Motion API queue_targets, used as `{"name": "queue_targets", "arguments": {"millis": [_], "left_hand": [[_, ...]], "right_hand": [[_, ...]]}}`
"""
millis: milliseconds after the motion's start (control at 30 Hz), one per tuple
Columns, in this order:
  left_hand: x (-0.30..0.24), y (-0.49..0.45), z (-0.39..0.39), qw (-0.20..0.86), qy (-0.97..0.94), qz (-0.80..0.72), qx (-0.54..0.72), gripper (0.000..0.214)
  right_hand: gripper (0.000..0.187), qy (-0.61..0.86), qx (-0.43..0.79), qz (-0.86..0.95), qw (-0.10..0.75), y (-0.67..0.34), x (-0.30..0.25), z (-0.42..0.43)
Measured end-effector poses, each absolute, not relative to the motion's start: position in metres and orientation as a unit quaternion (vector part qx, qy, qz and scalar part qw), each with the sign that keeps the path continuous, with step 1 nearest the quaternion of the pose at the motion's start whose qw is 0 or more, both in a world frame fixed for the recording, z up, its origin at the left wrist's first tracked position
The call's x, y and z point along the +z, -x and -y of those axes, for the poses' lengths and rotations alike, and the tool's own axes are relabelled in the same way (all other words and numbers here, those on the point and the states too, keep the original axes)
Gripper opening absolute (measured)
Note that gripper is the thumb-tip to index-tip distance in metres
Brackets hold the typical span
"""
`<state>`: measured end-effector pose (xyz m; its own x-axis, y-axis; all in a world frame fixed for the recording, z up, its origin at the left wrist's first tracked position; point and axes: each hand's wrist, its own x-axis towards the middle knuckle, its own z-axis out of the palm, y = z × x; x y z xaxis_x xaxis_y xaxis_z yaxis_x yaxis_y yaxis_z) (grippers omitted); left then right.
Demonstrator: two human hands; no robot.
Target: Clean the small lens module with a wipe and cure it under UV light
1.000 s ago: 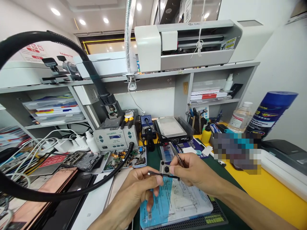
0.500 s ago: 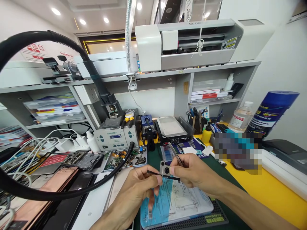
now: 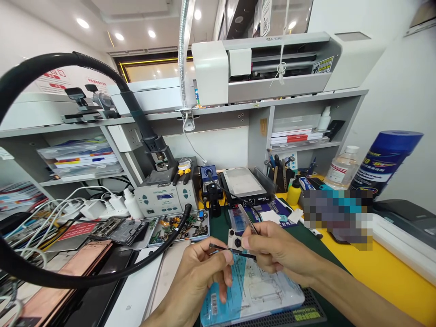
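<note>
My left hand pinches the left end of a thin black flex strip between thumb and fingers, just above a blue and white phone back lying on a dark mat. My right hand is closed around metal tweezers, whose tips meet the strip's right part. A small camera module sits right behind the strip, at the top of the phone. Both hands are close together over the phone.
A tray of small parts and a soldering station stand behind my left hand. A thick black hose curves across the left. Phone panels lie at left. A heating plate, bottles and a blue can stand at right.
Both hands with the strip and tweezers have stayed nearly still; the view has shifted slightly, so they sit a little lower and to the right in the frame.
</note>
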<state>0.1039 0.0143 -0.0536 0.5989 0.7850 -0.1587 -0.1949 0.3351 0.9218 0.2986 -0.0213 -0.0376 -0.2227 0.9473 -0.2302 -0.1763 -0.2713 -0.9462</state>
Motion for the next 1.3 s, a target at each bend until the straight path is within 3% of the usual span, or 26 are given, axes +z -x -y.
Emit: {"name": "queue_targets", "arguments": {"millis": [933, 1300], "left_hand": [[-0.0546, -0.1035, -0.0208, 0.812, -0.405, -0.294, 0.299, 0.024], [-0.0487, -0.1063, -0.0147, 0.771, -0.455, -0.323, 0.307, 0.026]], "right_hand": [[0.023, 0.478, 0.6, 0.428, 0.477, -0.2972, -0.0372, 0.0227], [0.022, 0.478, 0.605, 0.433, 0.467, -0.2946, -0.036, 0.0246]]}}
